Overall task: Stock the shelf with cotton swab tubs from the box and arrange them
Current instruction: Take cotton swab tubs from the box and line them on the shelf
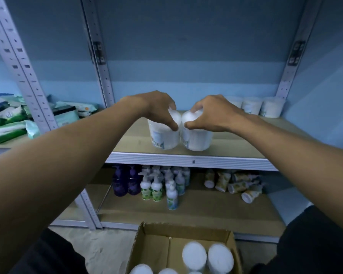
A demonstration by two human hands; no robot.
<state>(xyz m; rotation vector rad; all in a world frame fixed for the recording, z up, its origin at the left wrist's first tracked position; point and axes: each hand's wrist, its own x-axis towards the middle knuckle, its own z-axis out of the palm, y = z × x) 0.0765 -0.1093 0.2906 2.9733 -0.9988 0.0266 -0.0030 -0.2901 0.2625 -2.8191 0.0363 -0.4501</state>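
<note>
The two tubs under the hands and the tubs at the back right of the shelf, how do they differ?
The two tubs stand near the shelf's front edge; the back tubs stand against the wall. The left hand and right hand each grip one front tub from above; nobody touches the back tubs. The front pair touch side by side. All are white, round and upright.
</note>
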